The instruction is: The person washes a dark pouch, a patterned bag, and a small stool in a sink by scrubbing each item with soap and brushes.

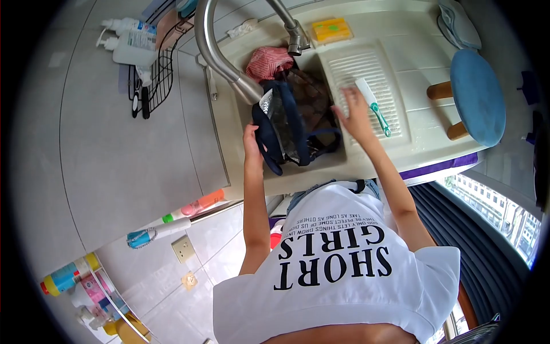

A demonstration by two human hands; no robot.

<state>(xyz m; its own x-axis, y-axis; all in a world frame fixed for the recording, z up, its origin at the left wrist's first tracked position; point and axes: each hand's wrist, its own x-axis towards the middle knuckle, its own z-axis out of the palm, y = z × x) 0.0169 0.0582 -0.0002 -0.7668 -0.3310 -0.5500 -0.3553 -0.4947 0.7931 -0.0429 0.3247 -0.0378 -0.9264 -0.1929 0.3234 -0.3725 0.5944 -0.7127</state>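
A navy bag (pixel 295 117) with silver foil lining, like an insulated lunch bag, sits with its mouth open in the sink basin. My left hand (pixel 252 142) is closed on the bag's left edge, fingers partly hidden behind the fabric. Over the ribbed washboard (pixel 344 66), my right hand (pixel 356 114) is empty, its fingers apart. Just right of its fingertips lies a white and green scrub brush (pixel 375 112). I cannot tell whether they touch. Red-and-white striped cloth (pixel 269 62) is bunched at the back of the basin.
A steel faucet (pixel 215 49) arches over the basin's left side. A yellow soap box (pixel 331 30) sits on the back ledge. To the right stands a blue-topped stool (pixel 478 97). A wire rack (pixel 163 77) with bottles hangs on the left wall.
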